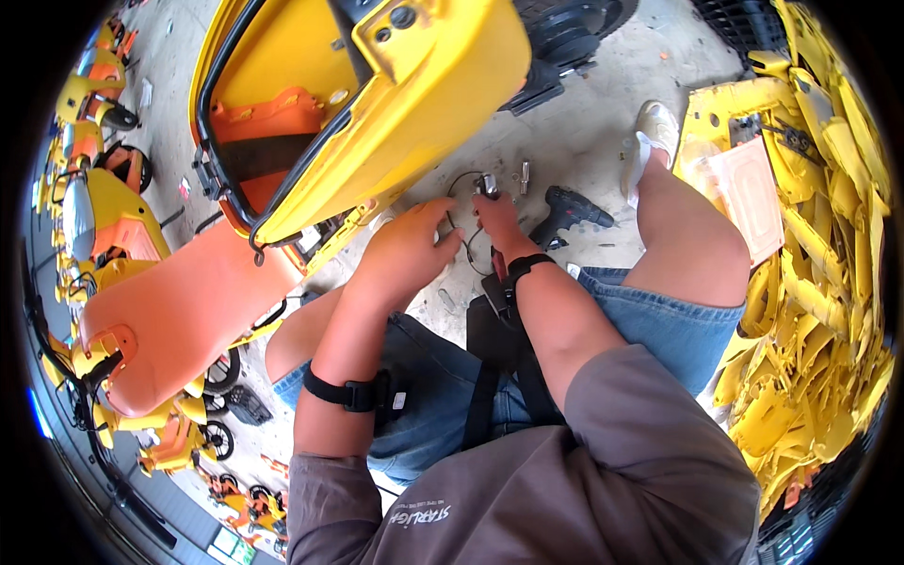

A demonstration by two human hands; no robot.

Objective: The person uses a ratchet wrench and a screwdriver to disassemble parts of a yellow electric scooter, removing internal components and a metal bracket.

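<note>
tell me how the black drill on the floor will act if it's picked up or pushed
The drill should feel stiff, since its shell looks hard and moulded. It probably won't roll far, as the handle juts out at an angle. It may feel heavy for its size, given that thick barrel.

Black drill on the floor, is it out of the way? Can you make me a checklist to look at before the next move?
1. Right hand has a firm hold: ok, its fingers are closed around the silver-headed tool.
2. Left hand free: ok, its thumb and fingers are spread apart.
3. Black drill out of both hands: ok, it lies on the floor.
4. Floor tidy: not ok, a small silver metal piece and the drill are there.
5. Yellow bodywork steady: cannot tell.
</note>
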